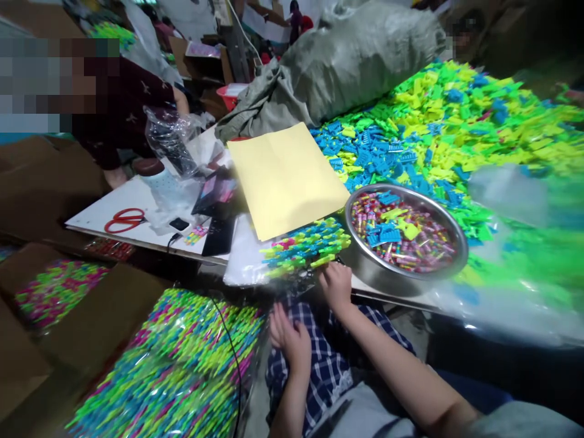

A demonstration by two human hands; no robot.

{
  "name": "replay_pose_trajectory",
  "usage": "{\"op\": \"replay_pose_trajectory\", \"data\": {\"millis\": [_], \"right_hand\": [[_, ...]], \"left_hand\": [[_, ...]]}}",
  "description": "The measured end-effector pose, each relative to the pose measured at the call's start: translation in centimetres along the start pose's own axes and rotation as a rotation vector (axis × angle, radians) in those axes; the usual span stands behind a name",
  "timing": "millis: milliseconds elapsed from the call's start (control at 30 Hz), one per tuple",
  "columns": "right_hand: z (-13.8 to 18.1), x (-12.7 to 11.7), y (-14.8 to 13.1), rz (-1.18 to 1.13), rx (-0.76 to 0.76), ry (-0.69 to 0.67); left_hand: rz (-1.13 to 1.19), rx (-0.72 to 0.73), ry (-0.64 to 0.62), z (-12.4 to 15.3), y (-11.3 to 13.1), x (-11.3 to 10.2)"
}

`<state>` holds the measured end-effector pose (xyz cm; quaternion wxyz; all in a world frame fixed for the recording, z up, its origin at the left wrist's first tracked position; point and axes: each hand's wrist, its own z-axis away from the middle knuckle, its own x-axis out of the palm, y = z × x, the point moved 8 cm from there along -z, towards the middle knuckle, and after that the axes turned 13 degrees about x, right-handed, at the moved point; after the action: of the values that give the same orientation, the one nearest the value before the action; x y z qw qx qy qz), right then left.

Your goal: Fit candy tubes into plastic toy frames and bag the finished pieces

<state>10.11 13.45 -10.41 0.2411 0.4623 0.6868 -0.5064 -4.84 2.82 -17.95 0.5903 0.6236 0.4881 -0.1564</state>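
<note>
Here, two hands by a bundle of sticks

The left hand is held over the checked cloth on the lap, fingers straight, nothing seen in it. Left of it lie packs of coloured sticks. The right hand is curled at the table edge, beside the bundle; whether it pinches the bundle, I cannot tell. The bundle lies just before a yellow card, left of a steel bowl of small pieces. Scissors lie farther left. Beyond the bowl spread heaped parts, then a grey sack; a co-worker is across, at left.
</note>
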Motion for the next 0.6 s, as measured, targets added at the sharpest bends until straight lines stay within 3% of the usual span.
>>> {"op": "replay_pose_trajectory", "data": {"millis": [467,600], "right_hand": [[-0.9,0.4,-0.7,-0.006,0.042,-0.034],[-0.3,-1.8,-0.9,-0.043,0.021,0.01]], "left_hand": [[-0.076,0.046,0.016,0.4,0.8,0.4],[-0.074,0.113,0.064,0.5,0.3,0.9]]}}
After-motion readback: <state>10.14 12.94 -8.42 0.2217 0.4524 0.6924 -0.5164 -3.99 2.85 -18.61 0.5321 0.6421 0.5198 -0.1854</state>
